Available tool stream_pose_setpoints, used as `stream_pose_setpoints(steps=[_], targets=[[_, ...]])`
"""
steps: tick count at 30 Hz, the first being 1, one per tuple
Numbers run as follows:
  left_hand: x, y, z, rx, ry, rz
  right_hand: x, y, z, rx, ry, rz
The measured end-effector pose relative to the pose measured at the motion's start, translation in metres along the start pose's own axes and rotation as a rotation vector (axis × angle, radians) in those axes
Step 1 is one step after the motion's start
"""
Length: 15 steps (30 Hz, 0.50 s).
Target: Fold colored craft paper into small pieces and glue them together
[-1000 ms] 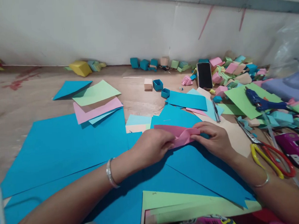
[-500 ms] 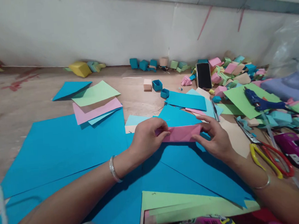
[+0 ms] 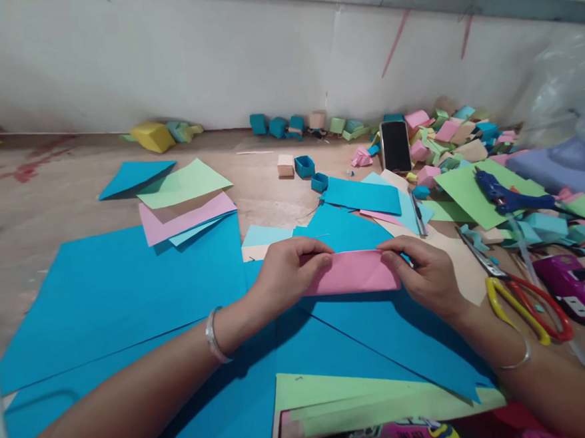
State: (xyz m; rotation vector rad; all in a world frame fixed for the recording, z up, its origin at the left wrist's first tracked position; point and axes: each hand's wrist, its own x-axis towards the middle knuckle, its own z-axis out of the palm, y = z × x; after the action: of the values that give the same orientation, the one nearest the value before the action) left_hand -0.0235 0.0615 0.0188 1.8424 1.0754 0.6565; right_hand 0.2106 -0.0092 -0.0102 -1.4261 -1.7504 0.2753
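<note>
A folded strip of pink paper is held up between my two hands, its long side running left to right. My left hand pinches its upper left end between thumb and fingers. At the upper right corner my right hand does the same, thumb in front and fingertips along the top edge. Beneath the strip lie large sheets of blue paper, which cover much of the table in front of me.
Scissors with yellow and red handles lie at right, near a blue glue gun and a purple device. A phone leans by a heap of small paper pieces. Coloured sheets lie at back left.
The pink strip has turned so that its broad face shows more fully. My right hand has moved up from its side to the top corner, and my left grip sits at the upper edge.
</note>
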Motion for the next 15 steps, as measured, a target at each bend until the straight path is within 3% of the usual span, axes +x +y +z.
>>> stream_pose_setpoints(steps=[7, 15], targets=[[0.009, -0.014, 0.003, 0.075, -0.081, -0.092, 0.001, 0.011, 0.01, -0.072, -0.137, 0.049], [0.012, -0.035, 0.012, 0.384, -0.026, 0.161, 0.004, 0.017, 0.015, -0.165, -0.216, 0.021]])
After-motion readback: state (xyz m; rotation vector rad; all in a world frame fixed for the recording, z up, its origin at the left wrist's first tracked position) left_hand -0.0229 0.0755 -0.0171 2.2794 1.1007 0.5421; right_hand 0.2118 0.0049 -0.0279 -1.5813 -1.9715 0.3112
